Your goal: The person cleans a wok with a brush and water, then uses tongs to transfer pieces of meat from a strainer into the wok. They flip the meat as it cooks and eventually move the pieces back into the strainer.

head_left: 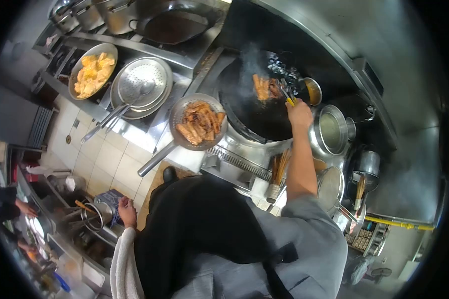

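Observation:
My right hand (pixel 300 113) is closed around yellow-gripped metal tongs (pixel 286 89) over a large black wok (pixel 234 102). The tong tips reach browned pieces of food (pixel 266 88) in the wok, where steam rises. My left hand (pixel 127 212) hangs low at my side, fingers curled, with nothing visible in it. A white towel (pixel 123 261) lies over my left forearm. Between my body and the wok, a perforated strainer (pixel 177 137) with a long handle bears browned strips of food (pixel 202 123).
To the left are a pan of yellow food pieces (pixel 94 74) and stacked strainers (pixel 142 82). A dark wok (pixel 172 25) sits behind. A metal pot (pixel 331 129) and bamboo brushes (pixel 278 172) stand right of my body. Another person's hands (pixel 26 208) show far left.

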A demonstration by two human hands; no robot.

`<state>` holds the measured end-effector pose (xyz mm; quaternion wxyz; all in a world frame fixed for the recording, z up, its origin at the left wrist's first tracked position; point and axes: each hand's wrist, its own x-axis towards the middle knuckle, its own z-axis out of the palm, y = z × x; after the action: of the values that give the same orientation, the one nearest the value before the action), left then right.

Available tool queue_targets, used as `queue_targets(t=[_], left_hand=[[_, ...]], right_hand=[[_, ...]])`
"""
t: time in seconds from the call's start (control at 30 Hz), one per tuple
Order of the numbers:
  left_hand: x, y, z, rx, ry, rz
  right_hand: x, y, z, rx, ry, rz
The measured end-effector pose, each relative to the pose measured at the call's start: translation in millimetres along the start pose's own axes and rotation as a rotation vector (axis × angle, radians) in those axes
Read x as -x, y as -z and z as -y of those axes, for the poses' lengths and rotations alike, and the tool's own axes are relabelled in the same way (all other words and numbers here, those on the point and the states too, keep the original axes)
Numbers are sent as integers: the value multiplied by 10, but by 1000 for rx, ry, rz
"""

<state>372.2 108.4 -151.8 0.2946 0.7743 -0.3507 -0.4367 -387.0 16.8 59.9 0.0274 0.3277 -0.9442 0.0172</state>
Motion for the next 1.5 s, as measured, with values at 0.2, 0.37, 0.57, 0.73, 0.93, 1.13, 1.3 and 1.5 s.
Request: queue_targets(t=[0.2,0.37,0.57,0.73,0.93,1.13,1.3,1.5], left_hand=[[-192,3,279,-49,62,15],[-345,-57,211,-65,36,67],[-528,47,178,-94,10,121],[-678,122,104,-114,5,80],[-839,125,124,-45,33,95],[-840,88,57,-114,29,132],[-907,31,260,-181,11,175],[-968,-96,340,-109,-4,222]], right_hand=[[1480,411,722,-74,458,190],[1846,-176,978,-8,436,414],[1899,-672,1006,-116,196,449],[1623,-1137,622,-539,141,802],[1677,-1407,449,-723,55,680],[1960,-551,656,-633,180,572],[2092,-206,696,-527,256,459],[2245,-265,788,-180,535,272]])
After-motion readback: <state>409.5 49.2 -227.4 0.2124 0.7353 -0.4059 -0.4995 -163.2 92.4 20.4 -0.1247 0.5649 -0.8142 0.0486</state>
